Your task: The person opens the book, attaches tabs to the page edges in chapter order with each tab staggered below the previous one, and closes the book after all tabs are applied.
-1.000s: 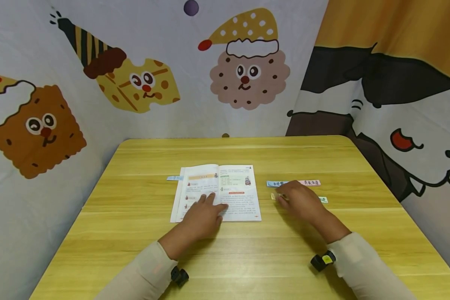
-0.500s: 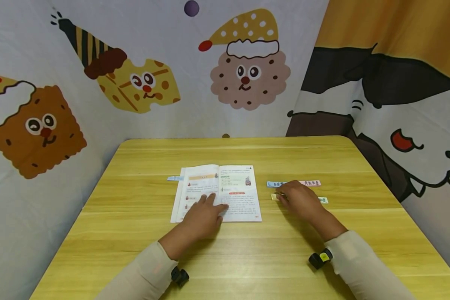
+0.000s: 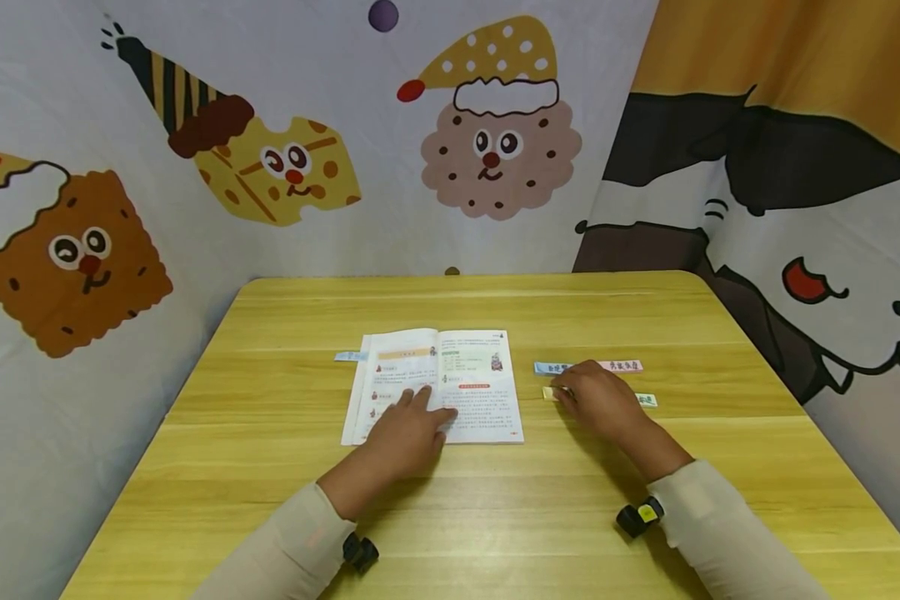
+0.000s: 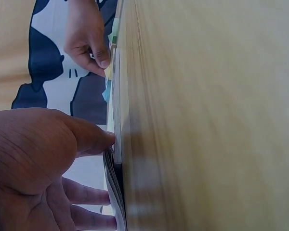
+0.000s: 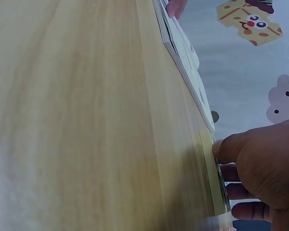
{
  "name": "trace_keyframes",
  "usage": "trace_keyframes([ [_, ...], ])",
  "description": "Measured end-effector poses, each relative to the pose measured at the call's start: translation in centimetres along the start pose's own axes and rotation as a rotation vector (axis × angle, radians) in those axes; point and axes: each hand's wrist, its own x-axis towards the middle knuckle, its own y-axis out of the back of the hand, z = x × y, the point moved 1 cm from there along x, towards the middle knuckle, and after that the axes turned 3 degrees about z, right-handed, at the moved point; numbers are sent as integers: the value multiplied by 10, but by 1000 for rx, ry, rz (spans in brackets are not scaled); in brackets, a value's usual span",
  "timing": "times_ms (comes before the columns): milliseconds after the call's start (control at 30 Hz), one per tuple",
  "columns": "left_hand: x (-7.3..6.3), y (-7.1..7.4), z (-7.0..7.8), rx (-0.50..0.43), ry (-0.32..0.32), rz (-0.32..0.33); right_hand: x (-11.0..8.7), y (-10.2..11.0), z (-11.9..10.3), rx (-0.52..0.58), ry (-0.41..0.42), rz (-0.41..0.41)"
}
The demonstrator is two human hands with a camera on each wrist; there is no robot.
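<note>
An open book with printed pages lies left of the table's middle. My left hand rests on it with fingers spread, thumb on the right page and fingertips on the left. In the left wrist view the left thumb meets the book near its fold. To the right of the book, my right hand pinches a yellow bookmark between thumb and fingers, low over the table. The right wrist view shows the bookmark's long edge beside the thumb; the hand hides part of it.
Behind the right hand lie a blue bookmark and a pink bookmark; a green one shows past the hand. Another blue slip sticks out of the book's left side. A cartoon-printed curtain stands behind the wooden table.
My right wrist has shifted slightly left, while its fingers stay at the yellow bookmark. The left hand and the book have not moved.
</note>
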Motion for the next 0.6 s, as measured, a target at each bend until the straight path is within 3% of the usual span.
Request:
trace_keyframes([
  [600,0,1,1,3,7,-10,0,2,-3,17,-45,-5],
])
